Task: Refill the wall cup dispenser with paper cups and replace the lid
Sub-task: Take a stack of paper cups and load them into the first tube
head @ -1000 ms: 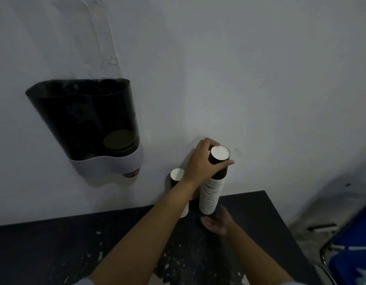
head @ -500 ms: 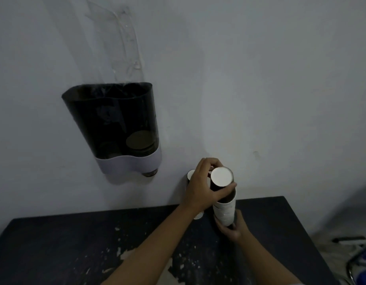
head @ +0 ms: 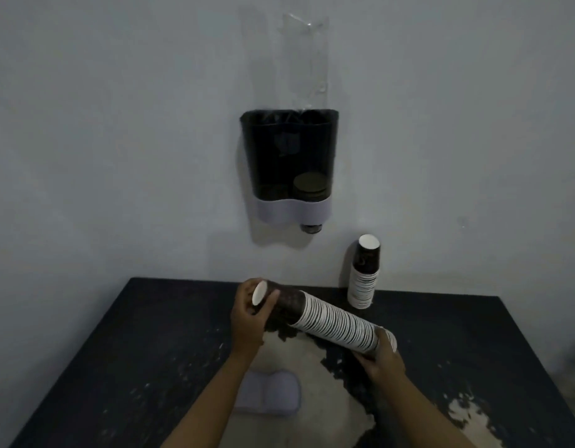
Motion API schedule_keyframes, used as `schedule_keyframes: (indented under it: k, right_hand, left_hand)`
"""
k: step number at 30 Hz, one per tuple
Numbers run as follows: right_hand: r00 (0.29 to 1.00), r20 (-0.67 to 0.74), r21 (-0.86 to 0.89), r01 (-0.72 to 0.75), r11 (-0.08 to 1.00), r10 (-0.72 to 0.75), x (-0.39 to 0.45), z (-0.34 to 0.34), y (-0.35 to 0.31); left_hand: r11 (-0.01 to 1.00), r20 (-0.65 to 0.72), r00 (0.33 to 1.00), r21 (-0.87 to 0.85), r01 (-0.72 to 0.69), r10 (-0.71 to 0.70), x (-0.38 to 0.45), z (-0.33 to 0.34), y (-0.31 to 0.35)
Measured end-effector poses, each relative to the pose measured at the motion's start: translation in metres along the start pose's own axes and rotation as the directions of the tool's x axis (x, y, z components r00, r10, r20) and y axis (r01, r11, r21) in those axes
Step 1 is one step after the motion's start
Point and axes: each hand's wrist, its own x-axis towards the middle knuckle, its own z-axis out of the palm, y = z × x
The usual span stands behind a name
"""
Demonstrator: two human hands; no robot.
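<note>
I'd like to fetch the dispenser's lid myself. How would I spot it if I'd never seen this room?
Start at the dark worn table below the black wall-mounted cup dispenser. On its near edge, under the person's left forearm, lies the flat pale-lilac plastic lid. Unlike the tall ringed paper cup stack by the wall, it is low and lobed.

Worn dark table (head: 150,350); plain grey wall (head: 118,124)

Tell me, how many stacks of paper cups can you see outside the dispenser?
2. One long stack is held sideways over the table between the left hand and right hand. A shorter stack stands upright on the table by the wall.
</note>
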Motion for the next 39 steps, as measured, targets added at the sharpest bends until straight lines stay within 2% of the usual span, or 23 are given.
schedule_keyframes:
  k: [1,2,3,5,8,11,14,16,19,24,26,29,31,35,39]
  right_hand:
    - [0.998,-0.019,0.083,0.057,0.995,-0.056,-0.017,0.01,0.003]
    - [0.993,-0.091,0.036,0.074,0.997,-0.071,-0.034,0.016,0.008]
    - [0.983,-0.174,0.079,0.074,0.994,-0.06,-0.042,0.027,0.012]
    - [0.966,-0.185,-0.038,0.174,0.984,-0.178,-0.06,0.048,0.017]
    - [0.942,0.005,-0.145,0.333,0.932,-0.336,-0.077,0.075,0.024]
    - [0.875,0.267,-0.249,0.467,0.849,-0.403,-0.093,0.112,0.036]
    - [0.778,0.477,-0.282,0.576,0.767,-0.409,-0.118,0.152,0.051]
    - [0.72,0.581,-0.278,0.615,0.738,-0.38,-0.142,0.181,0.064]
    - [0.649,0.71,-0.332,0.65,0.683,-0.272,-0.169,0.217,0.081]
    - [0.45,0.883,-0.347,0.819,0.457,-0.135,-0.211,0.262,0.1]
    - [0.385,0.916,-0.308,0.85,0.427,-0.107,-0.224,0.276,0.106]
    - [0.341,0.939,-0.293,0.868,0.401,-0.052,-0.232,0.285,0.11]
    - [0.322,0.947,-0.3,0.884,0.36,-0.002,-0.235,0.286,0.116]
    - [0.354,0.933,-0.353,0.85,0.39,0.072,-0.233,0.28,0.129]
    - [0.333,0.899,-0.41,0.869,0.276,0.285,-0.223,0.275,0.129]
  left_hand:
    - [0.998,-0.034,0.997,-0.015,0.067,-0.068,-0.003,-0.019,-0.012]
    - [0.986,-0.019,0.986,-0.031,0.166,-0.167,-0.009,-0.042,-0.027]
    - [0.965,0.015,0.965,-0.025,0.262,-0.262,-0.018,-0.067,-0.039]
    - [0.924,0.065,0.922,0.041,0.381,-0.383,-0.037,-0.1,-0.046]
    - [0.822,0.145,0.813,0.199,0.534,-0.563,-0.067,-0.145,-0.064]
    - [0.707,0.228,0.686,0.411,0.576,-0.691,-0.082,-0.175,-0.081]
    - [0.67,0.256,0.648,0.51,0.54,-0.717,-0.093,-0.185,-0.089]
    - [0.656,0.201,0.67,0.524,0.543,-0.715,-0.099,-0.193,-0.098]
    - [0.686,0.126,0.741,0.502,0.526,-0.66,-0.101,-0.207,-0.109]
    - [0.723,0.044,0.815,0.492,0.485,-0.578,-0.079,-0.229,-0.106]
    - [0.756,0.009,0.848,0.457,0.469,-0.53,-0.07,-0.241,-0.108]
    - [0.795,-0.023,0.863,0.378,0.474,-0.504,-0.061,-0.248,-0.106]
    - [0.815,0.018,0.861,0.332,0.475,-0.509,-0.057,-0.253,-0.101]
    - [0.872,0.067,0.89,0.246,0.423,-0.451,-0.05,-0.267,-0.09]
    - [0.916,0.098,0.93,0.237,0.324,-0.354,-0.038,-0.283,-0.068]
